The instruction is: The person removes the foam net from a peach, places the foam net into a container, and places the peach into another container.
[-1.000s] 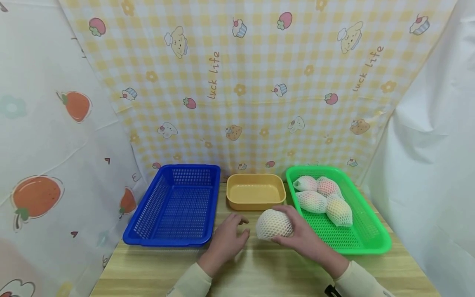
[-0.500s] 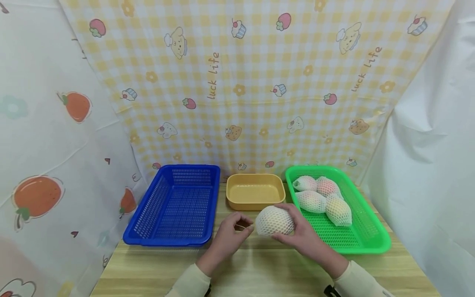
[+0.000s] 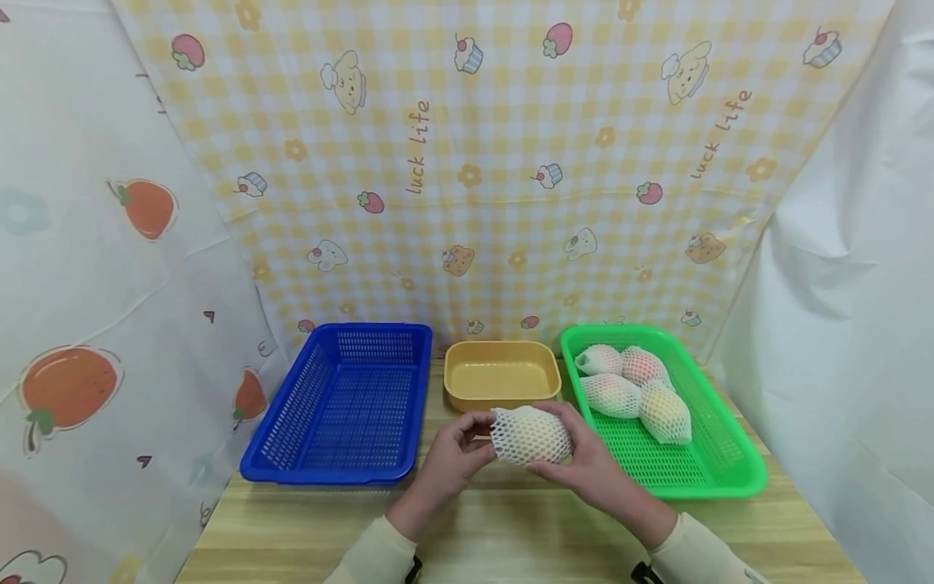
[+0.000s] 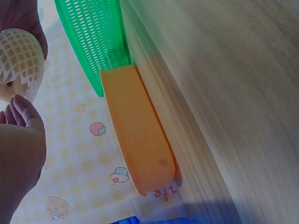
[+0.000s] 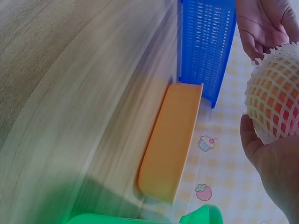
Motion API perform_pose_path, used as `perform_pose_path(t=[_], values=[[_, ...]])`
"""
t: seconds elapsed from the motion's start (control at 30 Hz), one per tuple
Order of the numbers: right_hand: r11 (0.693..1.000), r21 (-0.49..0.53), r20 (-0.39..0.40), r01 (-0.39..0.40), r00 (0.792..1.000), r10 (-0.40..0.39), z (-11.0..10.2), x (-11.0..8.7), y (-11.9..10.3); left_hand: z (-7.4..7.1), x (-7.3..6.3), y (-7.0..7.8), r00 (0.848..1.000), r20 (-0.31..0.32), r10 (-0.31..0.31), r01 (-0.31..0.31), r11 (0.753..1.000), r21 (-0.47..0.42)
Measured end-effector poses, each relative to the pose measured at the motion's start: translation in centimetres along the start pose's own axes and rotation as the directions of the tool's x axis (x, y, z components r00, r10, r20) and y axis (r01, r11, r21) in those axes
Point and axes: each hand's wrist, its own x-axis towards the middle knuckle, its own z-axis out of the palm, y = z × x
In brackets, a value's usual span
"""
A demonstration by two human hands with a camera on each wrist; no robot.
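Note:
A rounded fruit in a white foam net (image 3: 531, 436) is held above the table in front of the yellow tub. My right hand (image 3: 600, 470) grips its right side, thumb below and fingers over the top. From the left, my left hand (image 3: 448, 462) pinches the frilled open end of the net between thumb and fingers. Through that opening the left wrist view shows the bare end of the fruit (image 4: 17, 88), pale orange with a dark stem. Yellow and red skin shows through the mesh in the right wrist view.
A blue basket (image 3: 337, 476) stands to the left, and a yellow tub (image 3: 503, 404) at the back centre. On the right, a green basket (image 3: 718, 491) holds several netted fruits (image 3: 666, 414). A checked cloth (image 3: 496, 227) hangs behind the wooden table (image 3: 511, 535).
My left hand has moved right to the net's end, its fingers closing there. The net now reaches further left over the fruit's end. My right hand keeps its grip, with the fruit slightly turned.

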Motion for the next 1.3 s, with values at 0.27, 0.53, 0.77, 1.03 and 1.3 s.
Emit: perform_pose_path(t=[0.27, 0.53, 0.77, 1.03, 1.3], values=[[1.0, 0.031, 0.014, 0.002, 1.0, -0.002, 0.3, 0.0, 0.1, 0.0, -0.1, 0.2, 1.0, 0.019, 0.009, -0.008, 1.0, -0.023], [1.0, 0.024, 0.014, 0.015, 1.0, -0.015, 0.3, 0.0, 0.0, 0.1, 0.0, 0.2, 0.999, 0.044, -0.005, 0.006, 1.0, -0.018], [0.998, 0.063, 0.043, -0.012, 0.999, 0.009, 0.6, 0.0, 0.1, 0.0, 0.3, -0.3, 0.997, 0.078, -0.025, 0.023, 1.0, 0.021], [0.999, 0.047, 0.057, -0.018, 0.998, 0.015, 1.1, 0.0, 0.3, 0.1, 0.2, 0.0, 0.99, 0.111, -0.09, 0.091, 0.996, 0.004], [1.0, 0.022, 0.075, -0.006, 0.997, 0.004, 1.5, 0.2, 0.3, 0.3, 0.2, 0.2, 0.983, 0.131, -0.132, 0.133, 0.991, 0.002]])
